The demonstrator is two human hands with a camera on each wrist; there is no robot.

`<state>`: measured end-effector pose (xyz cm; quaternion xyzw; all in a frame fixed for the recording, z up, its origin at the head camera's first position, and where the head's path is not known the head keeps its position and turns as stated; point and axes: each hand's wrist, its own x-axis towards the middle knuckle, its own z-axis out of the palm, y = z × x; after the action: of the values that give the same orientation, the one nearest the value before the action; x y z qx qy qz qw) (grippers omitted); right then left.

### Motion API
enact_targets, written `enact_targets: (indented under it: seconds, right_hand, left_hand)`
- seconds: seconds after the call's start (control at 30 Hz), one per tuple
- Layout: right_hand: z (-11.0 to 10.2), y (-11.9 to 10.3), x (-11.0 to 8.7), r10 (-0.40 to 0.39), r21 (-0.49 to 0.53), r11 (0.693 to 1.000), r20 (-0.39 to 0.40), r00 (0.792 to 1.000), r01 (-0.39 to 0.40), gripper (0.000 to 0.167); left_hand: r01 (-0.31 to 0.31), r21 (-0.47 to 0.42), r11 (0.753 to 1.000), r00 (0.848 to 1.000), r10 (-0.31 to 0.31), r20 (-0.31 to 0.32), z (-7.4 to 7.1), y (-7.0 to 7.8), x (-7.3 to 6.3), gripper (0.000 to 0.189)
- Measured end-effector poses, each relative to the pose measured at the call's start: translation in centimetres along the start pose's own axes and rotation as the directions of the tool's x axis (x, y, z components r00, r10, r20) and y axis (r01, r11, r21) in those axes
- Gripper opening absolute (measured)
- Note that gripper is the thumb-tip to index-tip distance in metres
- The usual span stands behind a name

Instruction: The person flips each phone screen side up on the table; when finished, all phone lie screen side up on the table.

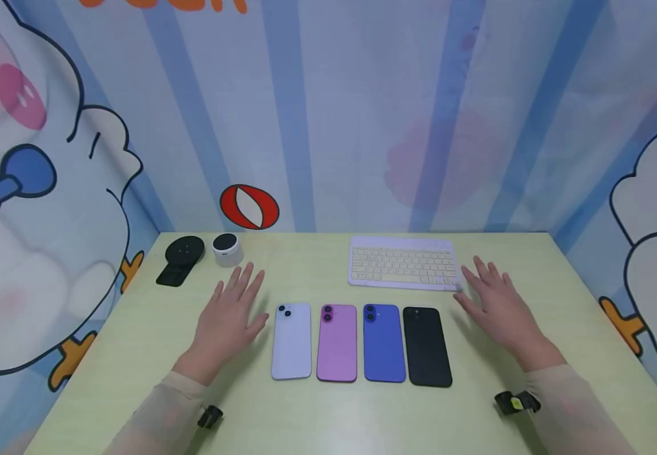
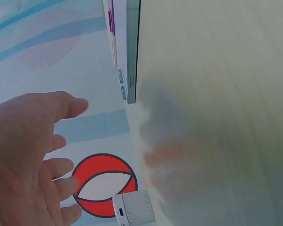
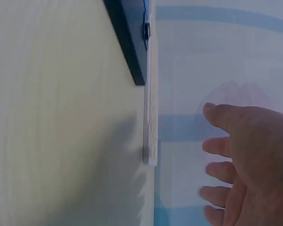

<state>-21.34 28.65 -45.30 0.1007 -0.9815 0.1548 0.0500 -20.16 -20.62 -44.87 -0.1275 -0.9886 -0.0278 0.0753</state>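
Four phones would exceed the count, so: several phones lie back up in a row between the hands: a pale lilac phone point(image 1: 291, 344), a pink phone point(image 1: 337, 347), a blue phone point(image 1: 384, 347) and a black phone point(image 1: 427, 347). My left hand point(image 1: 227, 322) hovers with spread fingers left of the pale lilac phone, touching nothing. To the right of the black phone, my right hand point(image 1: 499, 313) is likewise spread and holds nothing. Its fingertips are nearest the keyboard's right end.
A lilac keyboard point(image 1: 405, 264) lies behind the phones. At the back left stand a small white cylindrical speaker point(image 1: 228, 251) and a black folding charger-like stand point(image 1: 183, 258). A printed curtain point(image 1: 351, 126) hangs along the table's back edge.
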Motion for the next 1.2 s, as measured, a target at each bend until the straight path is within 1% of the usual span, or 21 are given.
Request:
enact_targets:
  seconds: [0.07, 0.17, 0.23, 0.33, 0.43, 0.5, 0.6, 0.7, 0.87, 0.97, 1.03, 1.1, 1.2]
  right_hand:
    - [0.2, -1.1, 0.4, -0.01, 0.013, 1.0, 0.008, 1.0, 0.01, 0.064]
    - [0.8, -2.9, 1.0, -0.035, 0.033, 0.999, 0.017, 0.999, 0.034, 0.055]
    - [1.5, -4.2, 1.4, -0.066, 0.054, 0.996, 0.015, 0.998, 0.065, 0.05]
    - [2.4, -6.1, 1.8, -0.114, 0.085, 0.99, 0.017, 0.993, 0.112, 0.045]
    - [3.1, -8.0, 2.2, -0.169, 0.109, 0.98, 0.032, 0.985, 0.165, 0.045]
    - [3.5, -9.3, 2.6, -0.21, 0.131, 0.97, 0.047, 0.977, 0.202, 0.046]
    - [3.9, -11.1, 3.1, -0.263, 0.172, 0.954, 0.077, 0.962, 0.247, 0.046]
    - [4.3, -12.9, 3.9, -0.306, 0.217, 0.936, 0.114, 0.945, 0.276, 0.046]
    - [5.4, -15.8, 4.9, -0.372, 0.295, 0.902, 0.159, 0.915, 0.315, 0.046]
    - [6.2, -17.3, 5.4, -0.415, 0.346, 0.875, 0.176, 0.892, 0.339, 0.048]
    - [6.9, -18.1, 5.8, -0.434, 0.367, 0.863, 0.184, 0.882, 0.348, 0.048]
    - [7.5, -18.7, 6.1, -0.447, 0.383, 0.853, 0.188, 0.874, 0.354, 0.048]
    - [8.3, -19.5, 6.5, -0.447, 0.392, 0.851, 0.197, 0.872, 0.348, 0.05]
  left_hand:
    - [0.0, -0.008, 1.0, 1.0, 0.0, 0.009, -0.1, 0.0, -0.2, 0.08]
    - [-0.003, -0.043, 0.999, 1.0, 0.003, 0.016, 0.0, -0.1, -0.5, 0.074]
    - [-0.01, -0.063, 0.998, 1.0, 0.012, 0.021, 0.0, -0.1, -0.8, 0.068]
    - [-0.023, -0.087, 0.996, 0.999, 0.026, 0.036, 0.2, -0.1, -1.4, 0.061]
    - [-0.029, -0.129, 0.991, 0.997, 0.037, 0.064, 0.4, -0.1, -2.0, 0.056]
    - [-0.036, -0.174, 0.984, 0.995, 0.051, 0.085, 0.5, -0.2, -2.3, 0.056]
    - [-0.031, -0.248, 0.968, 0.99, 0.063, 0.125, 0.5, -0.1, -2.6, 0.058]
    - [-0.017, -0.291, 0.957, 0.985, 0.065, 0.158, 0.6, -0.1, -2.8, 0.062]
    - [-0.025, -0.313, 0.949, 0.981, 0.083, 0.175, 0.7, 0.0, -3.0, 0.069]
    - [-0.027, -0.316, 0.948, 0.977, 0.092, 0.191, 0.9, 0.1, -3.2, 0.071]
    - [-0.025, -0.313, 0.949, 0.974, 0.093, 0.206, 0.9, 0.3, -3.3, 0.072]
    - [-0.029, -0.311, 0.95, 0.971, 0.1, 0.215, 0.9, 0.3, -3.4, 0.075]
    - [-0.035, -0.31, 0.95, 0.97, 0.108, 0.219, 0.9, 0.4, -3.6, 0.078]
